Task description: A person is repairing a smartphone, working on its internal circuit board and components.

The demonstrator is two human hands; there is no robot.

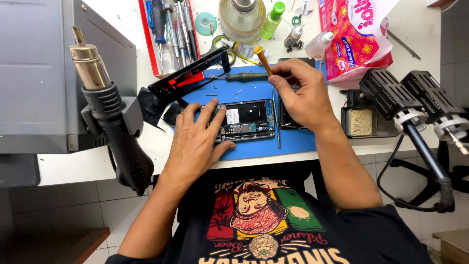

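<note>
1. My left hand [195, 139] lies flat over the left end of the opened phone [246, 120], fingers spread wide and pressing it down onto the blue mat [254, 146] near the front edge of the worktop [73, 168].
2. My right hand [300, 93] has its fingers pinched shut on a slim tool with a yellow handle [262, 57], held up above the phone's far right corner. I cannot tell where its tip sits.
3. Done so far, as I judge it: the phone's back is off and its inner board and connectors are bare. A black frame piece [190, 76] lies apart, just beyond the mat's far left corner, and loose small screws [215, 88] are scattered on the mat.
4. Left, I think: the board itself is not out yet.
5. The phone looks like a shallow black tray, with a white label and a dark panel inside.
6. A green-handled screwdriver [246, 76] rests on the mat behind it.
</note>
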